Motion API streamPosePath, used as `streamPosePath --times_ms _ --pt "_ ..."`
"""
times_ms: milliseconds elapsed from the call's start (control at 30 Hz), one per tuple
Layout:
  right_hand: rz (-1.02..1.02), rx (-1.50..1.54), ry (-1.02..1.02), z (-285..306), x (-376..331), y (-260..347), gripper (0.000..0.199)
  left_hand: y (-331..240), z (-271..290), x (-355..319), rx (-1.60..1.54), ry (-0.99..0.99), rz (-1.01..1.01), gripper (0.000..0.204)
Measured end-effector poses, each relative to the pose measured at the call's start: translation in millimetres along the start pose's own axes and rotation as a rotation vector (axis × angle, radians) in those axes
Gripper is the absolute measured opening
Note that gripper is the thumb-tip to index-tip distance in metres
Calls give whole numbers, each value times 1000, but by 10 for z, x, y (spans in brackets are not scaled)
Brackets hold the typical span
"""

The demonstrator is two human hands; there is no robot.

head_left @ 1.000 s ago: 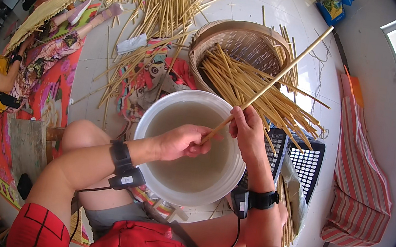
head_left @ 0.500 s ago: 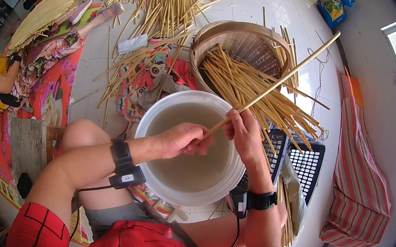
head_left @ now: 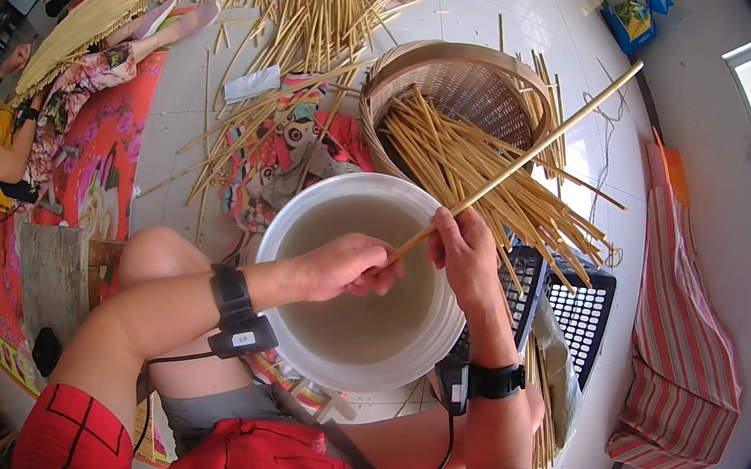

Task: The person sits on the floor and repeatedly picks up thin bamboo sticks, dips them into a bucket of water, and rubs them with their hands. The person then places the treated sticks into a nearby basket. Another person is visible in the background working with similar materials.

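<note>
Head view: mid-frame over a bucket [head_left: 375, 382], left hand [head_left: 357, 268] grips and right hand [head_left: 466, 245] pinches a slender stalk [head_left: 548, 145], likely light, stiff, brittle, best held near its lower end.

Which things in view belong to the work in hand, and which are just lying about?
Seemingly part of the work:
long stalk, held by the left hand and right hand
white bucket beneath the hands
basket with more stalks

Seemingly just lying about:
striped cloth at far right
blue bag
patterned cloth
</note>
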State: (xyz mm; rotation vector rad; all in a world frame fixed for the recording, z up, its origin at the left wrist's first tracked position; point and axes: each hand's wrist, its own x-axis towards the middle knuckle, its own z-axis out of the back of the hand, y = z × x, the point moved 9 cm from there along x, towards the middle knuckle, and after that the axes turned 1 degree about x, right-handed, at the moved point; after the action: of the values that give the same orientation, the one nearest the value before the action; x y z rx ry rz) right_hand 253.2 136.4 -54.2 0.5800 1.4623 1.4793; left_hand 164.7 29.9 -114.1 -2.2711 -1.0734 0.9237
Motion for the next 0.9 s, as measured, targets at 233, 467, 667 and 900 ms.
streamPosePath --times_ms 233,467,667,900 --pt "-48 30 -47 67 2 -8 26 -60 -214 -1 6 67 -75 33" --pt "5 60 -6 -8 6 0 24 -27 -32 -14 117 -99 -27 32" --pt "12 83 -15 -35 0 26 25 -29 -26 -1 40 -46 -14 33" --pt "-23 60 -21 21 2 9 24 -71 -216 -35 -34 34 -52 30"
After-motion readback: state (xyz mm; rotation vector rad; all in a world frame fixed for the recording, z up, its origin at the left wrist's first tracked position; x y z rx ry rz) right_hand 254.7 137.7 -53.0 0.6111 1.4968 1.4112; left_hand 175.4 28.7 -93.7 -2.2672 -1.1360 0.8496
